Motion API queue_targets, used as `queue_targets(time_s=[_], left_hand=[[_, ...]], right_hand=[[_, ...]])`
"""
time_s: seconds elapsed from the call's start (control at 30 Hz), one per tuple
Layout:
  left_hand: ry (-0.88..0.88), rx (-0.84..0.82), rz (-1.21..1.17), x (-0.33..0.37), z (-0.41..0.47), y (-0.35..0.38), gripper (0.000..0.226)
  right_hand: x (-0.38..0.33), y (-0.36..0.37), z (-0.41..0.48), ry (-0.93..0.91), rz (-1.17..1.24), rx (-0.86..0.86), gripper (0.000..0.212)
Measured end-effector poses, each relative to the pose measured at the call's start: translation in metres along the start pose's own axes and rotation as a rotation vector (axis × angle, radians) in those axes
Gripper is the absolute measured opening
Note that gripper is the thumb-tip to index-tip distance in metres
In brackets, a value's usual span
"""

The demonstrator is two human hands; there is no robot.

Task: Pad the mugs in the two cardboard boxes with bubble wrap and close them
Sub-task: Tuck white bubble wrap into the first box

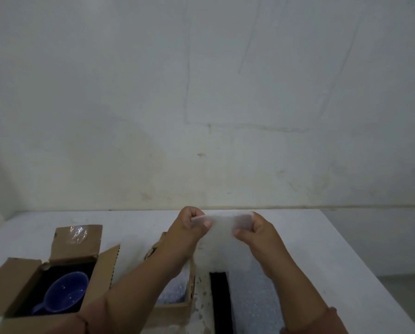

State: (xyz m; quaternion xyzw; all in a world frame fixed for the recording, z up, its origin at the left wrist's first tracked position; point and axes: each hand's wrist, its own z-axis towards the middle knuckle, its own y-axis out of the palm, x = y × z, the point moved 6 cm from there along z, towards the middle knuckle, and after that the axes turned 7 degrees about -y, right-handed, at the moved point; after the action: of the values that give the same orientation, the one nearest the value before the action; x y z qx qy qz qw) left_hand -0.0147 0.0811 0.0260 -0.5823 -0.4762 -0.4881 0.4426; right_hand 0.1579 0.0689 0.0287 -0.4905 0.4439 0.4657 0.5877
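Bare grey wall is filling most of the view, and below it a white surface point(298, 237) is carrying your work. You are holding a sheet of bubble wrap point(222, 227) up in front of you: your left hand point(192, 225) is pinching its top left corner, and your right hand point(252, 229) is pinching the top right, with the sheet hanging limp between them. It is looking light, soft and floppy, so it is best held by the edges and steered with both hands; squeezing hard would likely pop the bubbles. More wrap is lying under your right forearm.

At left, the open cardboard box point(16, 280) is showing a blue mug point(65, 291) still unpadded. That mug is probably hard, breakable and slippery. The second box point(175, 309), under your left forearm, is already holding wrap.
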Motion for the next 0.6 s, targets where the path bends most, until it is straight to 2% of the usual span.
queue_targets(time_s=[0.07, 0.13, 0.23, 0.3, 0.4, 0.47, 0.6], left_hand=[[-0.042, -0.013, -0.059, -0.005, 0.000, -0.002, 0.020], [-0.105, -0.023, -0.044, -0.015, 0.000, -0.004, 0.033], [-0.150, 0.082, 0.017, -0.023, 0.000, -0.011, 0.040], [-0.137, 0.165, 0.008, -0.020, -0.001, -0.016, 0.038], [-0.120, 0.239, 0.006, -0.016, -0.001, -0.022, 0.034], [-0.109, 0.250, 0.030, -0.016, -0.002, -0.025, 0.031], [-0.069, 0.200, 0.085, -0.013, -0.006, -0.028, 0.032]], right_hand=[[-0.004, 0.002, -0.001, -0.012, 0.084, 0.044, 0.026], [-0.004, 0.002, 0.001, -0.018, 0.155, 0.080, 0.032], [-0.003, -0.002, 0.002, -0.015, 0.048, 0.129, 0.054], [0.000, -0.001, 0.001, 0.008, -0.077, 0.055, 0.080], [-0.001, 0.009, -0.006, 0.006, -0.192, -0.123, 0.094], [0.002, 0.014, -0.008, -0.002, -0.238, -0.188, 0.085], [0.009, 0.017, -0.007, 0.058, -0.292, -0.180, 0.054]])
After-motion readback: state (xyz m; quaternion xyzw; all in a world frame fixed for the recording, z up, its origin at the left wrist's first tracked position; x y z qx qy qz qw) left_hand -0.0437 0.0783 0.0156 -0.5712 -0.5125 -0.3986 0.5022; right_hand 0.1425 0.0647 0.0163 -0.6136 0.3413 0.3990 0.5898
